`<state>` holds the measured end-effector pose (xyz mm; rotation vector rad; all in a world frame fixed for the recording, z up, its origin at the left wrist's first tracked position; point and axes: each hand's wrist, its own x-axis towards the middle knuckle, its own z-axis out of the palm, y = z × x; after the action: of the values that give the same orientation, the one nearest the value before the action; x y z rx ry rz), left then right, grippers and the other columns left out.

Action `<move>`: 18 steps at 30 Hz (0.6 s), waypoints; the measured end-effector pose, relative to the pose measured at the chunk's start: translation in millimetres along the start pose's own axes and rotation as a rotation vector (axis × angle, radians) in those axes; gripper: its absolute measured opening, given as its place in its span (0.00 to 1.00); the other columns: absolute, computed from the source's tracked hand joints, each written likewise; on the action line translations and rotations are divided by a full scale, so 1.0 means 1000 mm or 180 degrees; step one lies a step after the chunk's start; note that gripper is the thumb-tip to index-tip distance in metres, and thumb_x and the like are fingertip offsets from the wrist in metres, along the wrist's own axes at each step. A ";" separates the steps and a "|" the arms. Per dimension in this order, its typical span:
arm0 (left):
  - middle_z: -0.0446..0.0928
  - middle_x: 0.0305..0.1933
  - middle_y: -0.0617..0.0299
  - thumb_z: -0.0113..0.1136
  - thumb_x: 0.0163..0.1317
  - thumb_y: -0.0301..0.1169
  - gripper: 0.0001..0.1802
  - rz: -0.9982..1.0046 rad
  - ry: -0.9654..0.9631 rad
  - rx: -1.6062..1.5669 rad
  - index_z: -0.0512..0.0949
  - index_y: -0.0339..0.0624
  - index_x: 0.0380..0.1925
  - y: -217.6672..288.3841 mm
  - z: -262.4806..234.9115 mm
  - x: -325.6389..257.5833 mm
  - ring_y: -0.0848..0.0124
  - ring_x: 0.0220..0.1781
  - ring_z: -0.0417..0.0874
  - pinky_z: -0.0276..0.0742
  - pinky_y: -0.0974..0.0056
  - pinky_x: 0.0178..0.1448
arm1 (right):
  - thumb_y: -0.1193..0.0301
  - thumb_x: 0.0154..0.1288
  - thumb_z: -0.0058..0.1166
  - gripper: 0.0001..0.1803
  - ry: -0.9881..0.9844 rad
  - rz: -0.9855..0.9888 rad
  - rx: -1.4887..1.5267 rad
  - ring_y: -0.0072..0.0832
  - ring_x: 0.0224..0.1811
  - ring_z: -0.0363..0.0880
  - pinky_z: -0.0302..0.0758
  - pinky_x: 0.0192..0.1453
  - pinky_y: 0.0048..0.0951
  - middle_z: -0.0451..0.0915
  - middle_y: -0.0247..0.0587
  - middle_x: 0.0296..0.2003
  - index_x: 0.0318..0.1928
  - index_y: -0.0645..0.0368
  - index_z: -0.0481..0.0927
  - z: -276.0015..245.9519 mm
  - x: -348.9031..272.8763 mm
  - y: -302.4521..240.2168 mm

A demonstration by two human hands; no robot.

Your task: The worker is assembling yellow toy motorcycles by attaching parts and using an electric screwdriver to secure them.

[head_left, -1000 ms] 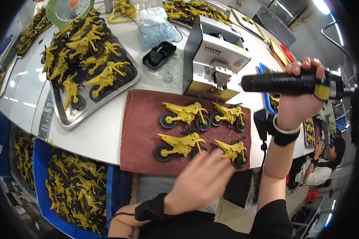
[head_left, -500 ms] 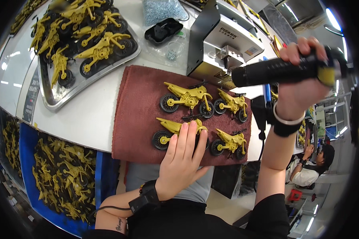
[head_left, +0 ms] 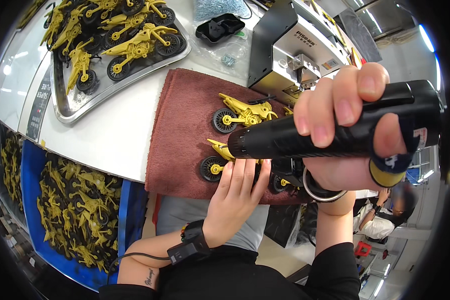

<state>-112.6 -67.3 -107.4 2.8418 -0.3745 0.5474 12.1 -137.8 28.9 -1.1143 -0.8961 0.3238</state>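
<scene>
My left hand [head_left: 235,202] lies over the near-left yellow toy motorcycle [head_left: 214,169], its outstretched fingers resting on the toy's body. In my right hand [head_left: 337,107] is a black electric screwdriver [head_left: 270,142], gripped round its barrel and held roughly level above the toys. Its front end points left, over that same motorcycle; I cannot tell whether it touches. Just beyond lies another yellow toy motorcycle [head_left: 245,111]. The tool and hand mostly cover the toys on the right, though a black wheel [head_left: 279,184] shows. A brown cloth [head_left: 172,145] lies under them all.
At the far left a metal tray [head_left: 75,117] holds piled toy motorcycles. A blue bin [head_left: 35,225] below the table's left edge holds more. A boxy screw feeder [head_left: 315,40] stands behind the cloth, beside a black dish [head_left: 217,29]. Another person [head_left: 377,225] sits at the right.
My right hand has brought the screwdriver left and nearer, over the motorcycles. My left hand stays on the near-left toy. The view has shifted slightly.
</scene>
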 end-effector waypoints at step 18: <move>0.67 0.56 0.54 0.45 0.59 0.34 0.24 0.0090 -0.0183 0.0015 0.66 0.41 0.56 -0.007 -0.006 -0.007 0.60 0.61 0.66 0.60 0.57 0.65 | 0.64 0.57 0.58 0.18 -0.0313 -0.0188 -0.0167 0.26 0.25 0.72 0.69 0.32 0.31 0.71 0.36 0.29 0.40 0.57 0.65 0.004 0.005 0.008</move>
<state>-118.3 -57.7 -105.8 2.8657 -0.4249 0.4732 13.5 -128.4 25.2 -1.1254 -1.0274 0.3100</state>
